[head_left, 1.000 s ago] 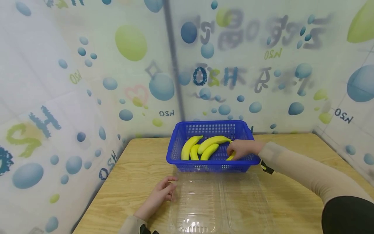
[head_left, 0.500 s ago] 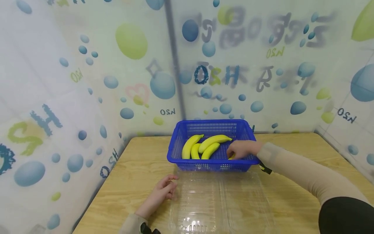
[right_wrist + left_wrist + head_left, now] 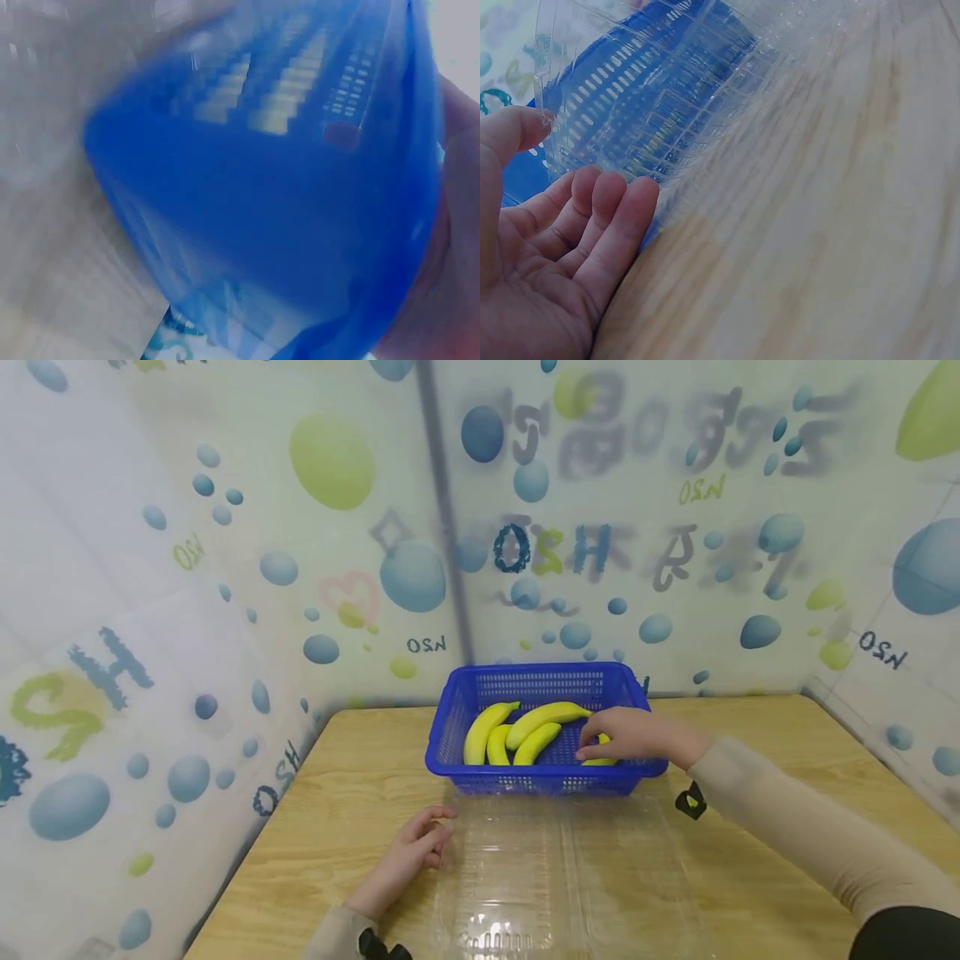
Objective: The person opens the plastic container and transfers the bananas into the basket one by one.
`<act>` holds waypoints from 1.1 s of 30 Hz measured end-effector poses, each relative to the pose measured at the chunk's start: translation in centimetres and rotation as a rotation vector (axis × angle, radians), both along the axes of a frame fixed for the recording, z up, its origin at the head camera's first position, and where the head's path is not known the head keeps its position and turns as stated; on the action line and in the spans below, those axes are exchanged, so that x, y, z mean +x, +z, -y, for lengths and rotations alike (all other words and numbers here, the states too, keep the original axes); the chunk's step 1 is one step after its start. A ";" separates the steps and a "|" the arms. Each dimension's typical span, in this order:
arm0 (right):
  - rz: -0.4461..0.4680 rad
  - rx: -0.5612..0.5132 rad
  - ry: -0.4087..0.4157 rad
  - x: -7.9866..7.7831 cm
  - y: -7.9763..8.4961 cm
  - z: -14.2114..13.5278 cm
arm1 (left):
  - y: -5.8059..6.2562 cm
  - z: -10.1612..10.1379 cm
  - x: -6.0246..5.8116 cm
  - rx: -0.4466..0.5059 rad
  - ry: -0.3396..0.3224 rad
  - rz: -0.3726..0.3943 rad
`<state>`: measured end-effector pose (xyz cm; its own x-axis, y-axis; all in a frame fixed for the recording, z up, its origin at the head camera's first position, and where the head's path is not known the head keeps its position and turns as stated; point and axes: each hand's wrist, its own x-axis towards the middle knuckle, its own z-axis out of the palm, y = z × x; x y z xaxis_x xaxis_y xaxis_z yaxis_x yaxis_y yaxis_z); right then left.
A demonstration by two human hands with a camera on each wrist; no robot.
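Note:
In the head view, several yellow bananas [image 3: 542,724] lie in a blue perforated basket [image 3: 546,770]. My right hand [image 3: 626,732] is inside the basket's right side, with thumb and fingers curled round another banana [image 3: 602,762], which the hand mostly hides. In the right wrist view the blurred basket wall [image 3: 225,172] covers the banana. A clear plastic clamshell container [image 3: 517,877] lies spread in front of the basket. Beside its left edge is my left hand [image 3: 412,850]. In the left wrist view, its loosely bent fingers [image 3: 604,217] are at the container's edge, holding nothing.
Everything stands on a wooden table [image 3: 337,793]. Behind and at both sides rise pale curtains [image 3: 337,568] with blue and green dots and lettering. The basket is near the table's back edge.
My right hand has risen slightly and shifted right within the basket, and more of the banana beneath it shows. My left hand and the container stay in place.

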<state>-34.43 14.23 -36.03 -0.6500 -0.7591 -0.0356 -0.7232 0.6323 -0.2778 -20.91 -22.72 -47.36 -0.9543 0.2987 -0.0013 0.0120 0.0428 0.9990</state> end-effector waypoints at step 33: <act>-0.324 -0.256 -0.039 1.3 -2.5 -1.3 | -0.5 1.1 -0.4 0.149 0.048 0.106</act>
